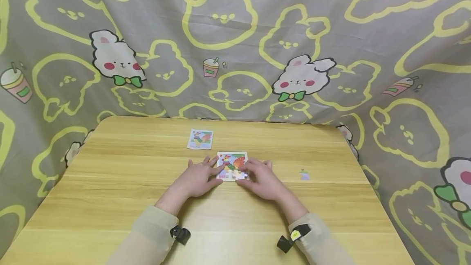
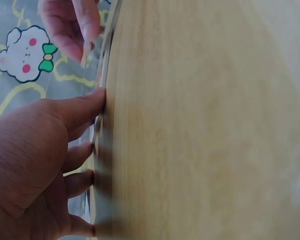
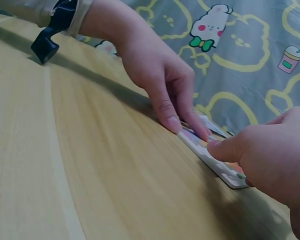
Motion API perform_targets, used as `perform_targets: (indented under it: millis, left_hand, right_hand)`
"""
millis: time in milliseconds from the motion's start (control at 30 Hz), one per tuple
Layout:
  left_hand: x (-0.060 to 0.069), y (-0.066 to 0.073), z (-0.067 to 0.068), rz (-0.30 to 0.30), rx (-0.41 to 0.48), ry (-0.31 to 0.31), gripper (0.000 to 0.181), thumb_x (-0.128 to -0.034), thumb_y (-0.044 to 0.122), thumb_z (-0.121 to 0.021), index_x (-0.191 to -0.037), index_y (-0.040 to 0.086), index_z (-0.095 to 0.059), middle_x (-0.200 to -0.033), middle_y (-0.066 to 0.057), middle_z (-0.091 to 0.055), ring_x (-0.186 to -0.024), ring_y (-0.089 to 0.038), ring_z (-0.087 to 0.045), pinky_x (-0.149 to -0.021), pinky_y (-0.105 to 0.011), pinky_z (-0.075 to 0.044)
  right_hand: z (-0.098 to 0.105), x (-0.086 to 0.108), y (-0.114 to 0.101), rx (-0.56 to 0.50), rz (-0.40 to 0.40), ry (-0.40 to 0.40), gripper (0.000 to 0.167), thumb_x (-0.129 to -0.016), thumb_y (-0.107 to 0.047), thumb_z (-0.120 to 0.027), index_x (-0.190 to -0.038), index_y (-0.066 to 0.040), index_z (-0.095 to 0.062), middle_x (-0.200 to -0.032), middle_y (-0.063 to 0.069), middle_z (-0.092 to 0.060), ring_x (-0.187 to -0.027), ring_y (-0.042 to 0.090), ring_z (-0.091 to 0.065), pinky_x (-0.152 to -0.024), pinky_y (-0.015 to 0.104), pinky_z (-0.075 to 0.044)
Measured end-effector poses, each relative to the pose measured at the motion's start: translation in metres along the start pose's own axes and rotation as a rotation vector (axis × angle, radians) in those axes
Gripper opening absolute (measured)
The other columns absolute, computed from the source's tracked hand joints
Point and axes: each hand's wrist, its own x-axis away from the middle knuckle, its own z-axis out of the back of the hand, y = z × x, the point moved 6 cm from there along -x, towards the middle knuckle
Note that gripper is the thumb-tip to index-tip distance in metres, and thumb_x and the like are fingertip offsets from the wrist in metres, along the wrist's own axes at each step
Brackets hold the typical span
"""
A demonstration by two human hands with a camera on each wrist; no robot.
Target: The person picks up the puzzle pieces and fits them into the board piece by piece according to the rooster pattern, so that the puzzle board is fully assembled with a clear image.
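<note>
A small jigsaw puzzle board (image 1: 232,153) with a white rim and a colourful rooster picture lies on the table between both hands. My left hand (image 1: 198,178) rests at its left side, fingers spread, thumb at the near corner and index finger reaching over the picture. From the right, my right hand (image 1: 263,178) pinches a jigsaw piece (image 1: 240,174) between thumb and fingers above the board's lower right part. The left wrist view shows this piece (image 2: 85,56) on edge, raised off the board. Part of the picture is hidden by the fingers.
Another jigsaw piece, green and purple (image 1: 304,175), lies to the right of my right hand. A rooster picture card (image 1: 200,139) lies behind the board, to the left. The wooden table (image 1: 235,224) ends at a patterned curtain (image 1: 235,89).
</note>
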Motion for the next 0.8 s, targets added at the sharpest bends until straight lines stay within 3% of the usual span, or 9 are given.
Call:
perform_targets:
  millis: [300,600,800]
  left_hand:
    - [0.000,0.000,0.001,0.008,0.004,0.000,0.057,-0.1057,0.048,-0.063,-0.158,0.027,-0.053,-0.170,-0.008,-0.033,-0.154,-0.041,-0.031,-0.109,-0.085,-0.020]
    - [0.000,-0.001,-0.001,0.016,-0.003,-0.004,0.056,-0.1056,0.049,-0.062,-0.157,0.028,-0.054,-0.170,-0.006,-0.033,-0.154,-0.039,-0.031,-0.109,-0.084,-0.021]
    - [-0.001,0.000,0.001,0.019,-0.002,-0.002,0.056,-0.1052,0.048,-0.063,-0.156,0.027,-0.055,-0.170,-0.007,-0.034,-0.153,-0.041,-0.032,-0.109,-0.085,-0.021]
  right_hand:
    - [-0.011,-0.012,-0.004,0.053,-0.005,-0.003,0.033,-0.094,-0.030,-0.084,-0.120,-0.012,-0.076,-0.113,-0.005,-0.066,-0.089,0.011,-0.057,-0.093,0.047,-0.025]
    - [-0.019,-0.016,-0.001,0.089,-0.053,-0.040,0.033,-0.096,-0.034,-0.080,-0.123,-0.015,-0.077,-0.123,-0.005,-0.066,-0.118,0.018,-0.062,-0.097,0.049,-0.025]
    - [-0.021,-0.018,-0.001,0.088,-0.055,-0.042,0.035,-0.098,-0.035,-0.078,-0.126,-0.014,-0.077,-0.129,-0.001,-0.064,-0.123,0.023,-0.060,-0.097,0.053,-0.025]
